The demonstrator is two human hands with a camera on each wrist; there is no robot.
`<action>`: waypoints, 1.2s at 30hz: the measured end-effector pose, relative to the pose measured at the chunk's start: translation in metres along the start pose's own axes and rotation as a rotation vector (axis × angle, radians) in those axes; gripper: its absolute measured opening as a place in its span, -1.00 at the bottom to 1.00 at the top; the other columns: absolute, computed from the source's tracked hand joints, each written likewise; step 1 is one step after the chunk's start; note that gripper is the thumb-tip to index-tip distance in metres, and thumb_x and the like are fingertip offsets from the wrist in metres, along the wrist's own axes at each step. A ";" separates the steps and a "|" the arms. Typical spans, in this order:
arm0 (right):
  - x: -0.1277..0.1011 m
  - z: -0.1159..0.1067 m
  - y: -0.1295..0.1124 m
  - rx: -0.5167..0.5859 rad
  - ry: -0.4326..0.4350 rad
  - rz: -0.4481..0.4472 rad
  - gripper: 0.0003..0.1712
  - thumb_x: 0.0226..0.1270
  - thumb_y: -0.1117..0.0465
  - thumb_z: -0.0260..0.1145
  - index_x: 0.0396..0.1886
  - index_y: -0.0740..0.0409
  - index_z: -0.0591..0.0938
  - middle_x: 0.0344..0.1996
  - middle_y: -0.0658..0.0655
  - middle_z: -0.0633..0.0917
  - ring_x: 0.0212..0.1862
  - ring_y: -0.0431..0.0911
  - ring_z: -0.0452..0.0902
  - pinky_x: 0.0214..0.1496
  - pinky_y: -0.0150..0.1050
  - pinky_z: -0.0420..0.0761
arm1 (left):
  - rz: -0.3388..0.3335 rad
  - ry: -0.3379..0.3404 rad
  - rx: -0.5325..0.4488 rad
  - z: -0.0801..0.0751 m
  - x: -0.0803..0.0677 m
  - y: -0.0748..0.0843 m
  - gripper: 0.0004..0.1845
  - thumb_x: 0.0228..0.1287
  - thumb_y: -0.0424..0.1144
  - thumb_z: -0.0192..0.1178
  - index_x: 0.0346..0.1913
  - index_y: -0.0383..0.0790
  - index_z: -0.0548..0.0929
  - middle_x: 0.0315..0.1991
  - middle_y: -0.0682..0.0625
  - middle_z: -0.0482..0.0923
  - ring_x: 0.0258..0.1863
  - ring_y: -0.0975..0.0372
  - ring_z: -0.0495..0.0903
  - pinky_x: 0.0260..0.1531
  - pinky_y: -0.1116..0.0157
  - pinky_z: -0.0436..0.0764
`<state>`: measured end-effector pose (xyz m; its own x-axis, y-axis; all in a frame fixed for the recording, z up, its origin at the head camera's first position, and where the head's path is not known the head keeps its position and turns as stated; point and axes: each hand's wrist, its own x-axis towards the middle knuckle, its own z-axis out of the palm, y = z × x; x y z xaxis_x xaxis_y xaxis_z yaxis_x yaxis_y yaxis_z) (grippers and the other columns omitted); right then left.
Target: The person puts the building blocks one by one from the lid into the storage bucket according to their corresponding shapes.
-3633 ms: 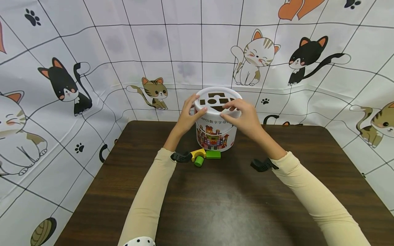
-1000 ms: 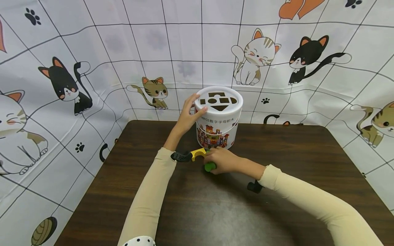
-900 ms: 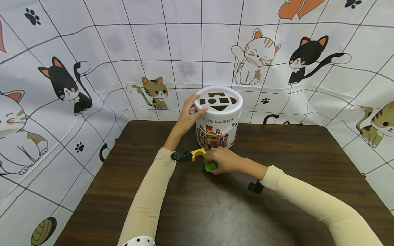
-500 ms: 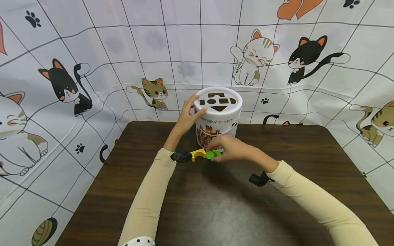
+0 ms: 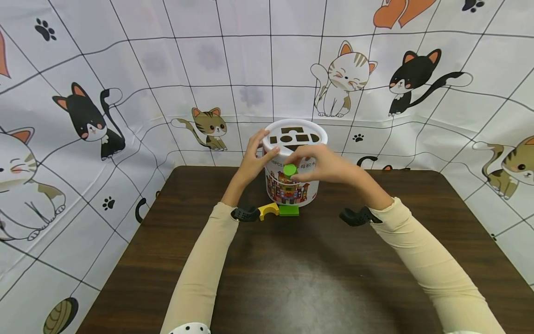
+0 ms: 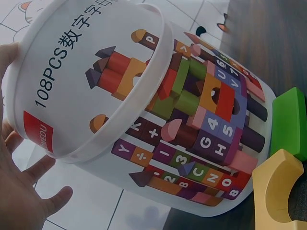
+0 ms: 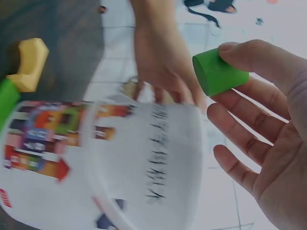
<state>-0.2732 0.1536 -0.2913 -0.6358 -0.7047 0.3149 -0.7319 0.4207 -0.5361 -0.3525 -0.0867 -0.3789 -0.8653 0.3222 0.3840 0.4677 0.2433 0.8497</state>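
A white block bucket with shaped holes in its lid stands at the table's far edge. My left hand rests against its left side at the rim, fingers spread; in the left wrist view the left hand has its thumb and fingers apart. Between thumb and fingers my right hand pinches a green cylinder block in front of the bucket, just below the lid. The right wrist view shows the green cylinder held by the thumb against the fingers, the other fingers of the right hand loosely extended.
At the bucket's foot lie a yellow arch block and a green rectangular block, side by side. The dark wooden table stretches toward me. A white cat-print sheet hangs behind. Black straps are on both wrists.
My right hand has taken the green cylinder from the table beside the blocks and lifted it up before the bucket's upper part. The left hand has stayed at the rim.
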 end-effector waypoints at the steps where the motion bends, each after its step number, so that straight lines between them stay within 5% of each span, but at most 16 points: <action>1: 0.002 -0.005 0.000 -0.003 0.022 0.007 -0.64 0.22 0.25 0.52 0.03 0.15 0.75 -0.06 0.10 0.78 -0.01 0.02 0.62 0.14 0.02 0.59 | -0.005 0.001 0.004 0.000 0.000 0.000 -0.22 0.44 -0.02 0.18 0.62 -0.03 0.14 0.66 -0.04 -0.16 0.51 -0.06 0.11 0.38 -0.14 0.40; 8: 0.019 -0.029 0.007 0.016 0.148 0.085 -0.60 0.21 0.26 0.52 0.07 0.14 0.74 -0.10 0.15 0.78 -0.04 0.05 0.66 0.05 -0.09 0.56 | -0.017 0.004 -0.004 0.000 0.001 -0.001 -0.24 0.46 -0.10 0.17 0.62 0.00 0.13 0.66 -0.04 -0.17 0.52 -0.08 0.09 0.40 -0.18 0.36; 15: 0.034 -0.034 0.022 0.021 0.205 0.158 -0.59 0.27 0.20 0.51 0.11 0.15 0.73 -0.11 0.20 0.78 -0.03 0.00 0.63 0.09 -0.07 0.60 | -0.027 0.001 -0.003 0.001 0.001 -0.003 -0.20 0.42 0.04 0.20 0.62 0.03 0.14 0.65 -0.01 -0.15 0.51 -0.06 0.12 0.37 -0.15 0.42; 21: 0.043 -0.030 0.037 0.056 0.219 0.225 -0.59 0.28 0.13 0.50 0.11 0.09 0.74 -0.13 0.14 0.78 -0.06 -0.09 0.62 0.02 -0.18 0.60 | -0.026 -0.002 -0.012 0.002 0.001 -0.004 -0.13 0.37 0.19 0.20 0.62 0.02 0.14 0.66 0.00 -0.15 0.51 -0.06 0.11 0.38 -0.17 0.39; 29: 0.055 -0.024 0.054 0.099 0.194 0.322 -0.55 0.29 0.11 0.49 0.16 0.10 0.71 -0.05 0.20 0.77 0.01 0.02 0.62 -0.03 -0.09 0.60 | -0.014 -0.006 -0.016 0.001 0.002 -0.004 -0.23 0.45 -0.04 0.17 0.63 0.03 0.13 0.66 -0.03 -0.18 0.52 -0.10 0.09 0.40 -0.23 0.33; 36: 0.067 -0.019 0.064 0.101 0.206 0.344 -0.56 0.31 0.12 0.48 0.15 0.14 0.72 -0.03 0.22 0.77 0.00 -0.01 0.64 0.03 -0.13 0.61 | -0.014 0.005 0.004 0.000 0.002 -0.004 -0.22 0.43 0.00 0.18 0.62 0.01 0.14 0.66 -0.05 -0.15 0.50 -0.07 0.13 0.38 -0.15 0.40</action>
<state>-0.3669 0.1439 -0.2899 -0.8823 -0.3994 0.2490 -0.4472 0.5463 -0.7083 -0.3560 -0.0868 -0.3811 -0.8727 0.3138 0.3742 0.4563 0.2513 0.8536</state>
